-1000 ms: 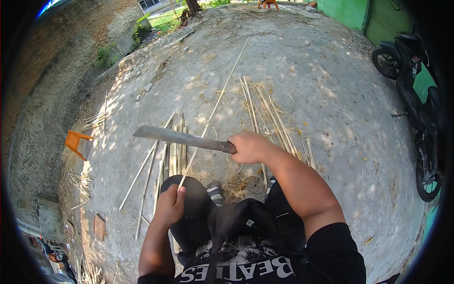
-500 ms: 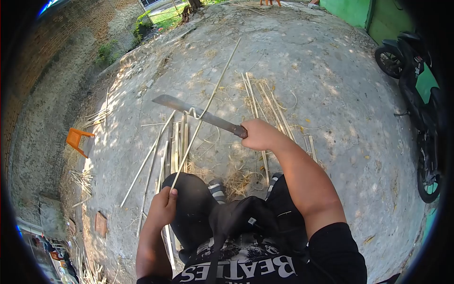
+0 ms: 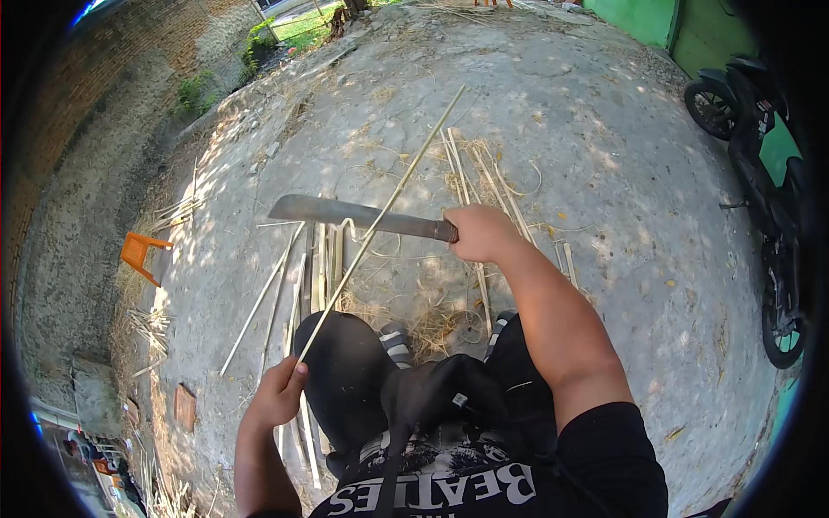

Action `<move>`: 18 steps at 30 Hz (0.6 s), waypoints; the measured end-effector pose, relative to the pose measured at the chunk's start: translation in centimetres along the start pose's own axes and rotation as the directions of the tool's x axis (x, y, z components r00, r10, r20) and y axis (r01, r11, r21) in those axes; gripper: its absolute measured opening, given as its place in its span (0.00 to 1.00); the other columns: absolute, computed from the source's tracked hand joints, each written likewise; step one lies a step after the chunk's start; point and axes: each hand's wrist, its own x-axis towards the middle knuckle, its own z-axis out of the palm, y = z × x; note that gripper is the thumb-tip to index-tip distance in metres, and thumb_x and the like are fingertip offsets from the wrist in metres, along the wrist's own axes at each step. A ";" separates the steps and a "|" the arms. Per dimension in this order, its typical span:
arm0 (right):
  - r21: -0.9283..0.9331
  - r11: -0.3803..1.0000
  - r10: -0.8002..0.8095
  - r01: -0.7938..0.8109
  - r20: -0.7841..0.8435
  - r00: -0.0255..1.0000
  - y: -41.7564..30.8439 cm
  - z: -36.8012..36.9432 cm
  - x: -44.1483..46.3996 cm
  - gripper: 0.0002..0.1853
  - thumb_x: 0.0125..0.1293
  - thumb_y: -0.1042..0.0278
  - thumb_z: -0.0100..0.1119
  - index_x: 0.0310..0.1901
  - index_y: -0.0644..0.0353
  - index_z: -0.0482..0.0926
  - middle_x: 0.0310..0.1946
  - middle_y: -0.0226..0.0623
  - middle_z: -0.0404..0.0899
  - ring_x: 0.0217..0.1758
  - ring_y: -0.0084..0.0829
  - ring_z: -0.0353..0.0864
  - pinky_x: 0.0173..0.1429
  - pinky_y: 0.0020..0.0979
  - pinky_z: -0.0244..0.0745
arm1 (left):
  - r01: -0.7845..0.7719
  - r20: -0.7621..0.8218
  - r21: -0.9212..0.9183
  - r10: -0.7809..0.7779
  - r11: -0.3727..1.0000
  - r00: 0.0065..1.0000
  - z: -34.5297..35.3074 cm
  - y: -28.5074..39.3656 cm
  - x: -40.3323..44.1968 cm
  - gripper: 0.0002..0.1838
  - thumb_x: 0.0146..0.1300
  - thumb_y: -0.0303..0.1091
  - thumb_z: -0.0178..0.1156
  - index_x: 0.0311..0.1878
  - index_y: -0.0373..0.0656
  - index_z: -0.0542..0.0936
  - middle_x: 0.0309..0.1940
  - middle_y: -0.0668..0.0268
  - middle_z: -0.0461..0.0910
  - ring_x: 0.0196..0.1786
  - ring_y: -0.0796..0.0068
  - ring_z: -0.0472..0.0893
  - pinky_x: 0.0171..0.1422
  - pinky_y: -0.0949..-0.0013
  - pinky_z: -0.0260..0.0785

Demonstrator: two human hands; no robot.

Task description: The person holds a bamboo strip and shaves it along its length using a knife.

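Observation:
My right hand (image 3: 480, 232) grips the handle of a machete (image 3: 356, 216), its broad blade pointing left. Across the blade runs a long, thin bamboo strip (image 3: 414, 164), slanting up and away to the right. Its near end is pinched in my left hand (image 3: 281, 390), beside my left knee. Where strip and blade cross, a thin curled shaving (image 3: 347, 228) sticks up at the blade's lower edge. Under the blade, several split bamboo pieces (image 3: 321, 268) lie by my left leg.
More bamboo strips (image 3: 503, 192) lie on the concrete ground (image 3: 622, 285) ahead, with shavings (image 3: 436, 328) between my feet. An orange stool (image 3: 138, 255) and a brick (image 3: 185, 407) are at left. A motorcycle (image 3: 760, 198) stands at right, a brick wall (image 3: 95, 129) far left.
The machete has turned nearer to level and slid slightly down relative to the strip. My left hand has moved a little down and left, and the strip's far end has swung right.

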 end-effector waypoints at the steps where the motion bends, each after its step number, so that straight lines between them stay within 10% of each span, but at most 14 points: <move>1: -0.017 1.000 0.014 -0.014 0.007 1.000 0.1 -0.4 0.0 0.10 0.58 0.65 0.66 0.42 0.52 0.85 0.38 0.44 0.88 0.47 0.49 0.89 0.50 0.51 0.82 | -0.022 -0.004 0.055 0.022 0.998 1.000 -0.3 0.5 -0.4 0.22 0.84 0.45 0.51 0.39 0.35 0.76 0.26 0.54 0.77 0.31 0.64 0.76 0.39 0.58 0.69; 9: 0.178 0.983 0.002 -0.034 0.174 0.985 -1.8 0.4 -0.2 0.13 0.58 0.65 0.65 0.45 0.59 0.85 0.44 0.49 0.88 0.49 0.53 0.88 0.51 0.50 0.81 | 0.004 -0.037 0.049 -0.002 0.999 0.999 0.4 0.0 -0.7 0.24 0.85 0.47 0.49 0.38 0.35 0.77 0.27 0.61 0.76 0.32 0.72 0.73 0.41 0.61 0.69; 12: 0.265 0.964 -0.064 0.026 0.133 0.989 -1.6 1.6 -0.2 0.12 0.56 0.64 0.67 0.40 0.60 0.83 0.36 0.51 0.86 0.44 0.54 0.87 0.46 0.51 0.79 | -0.087 -0.086 0.050 0.091 0.995 0.992 1.2 -0.1 -0.4 0.23 0.84 0.46 0.50 0.38 0.35 0.77 0.27 0.50 0.79 0.30 0.56 0.76 0.40 0.56 0.70; 18: -0.050 0.973 -0.213 0.226 0.187 0.959 -6.1 1.6 -2.8 0.13 0.58 0.65 0.67 0.46 0.52 0.86 0.40 0.47 0.88 0.49 0.49 0.89 0.51 0.50 0.82 | -0.118 -0.132 0.113 0.133 0.987 0.982 2.7 0.7 1.6 0.22 0.84 0.45 0.50 0.39 0.35 0.78 0.27 0.49 0.79 0.30 0.54 0.76 0.40 0.57 0.71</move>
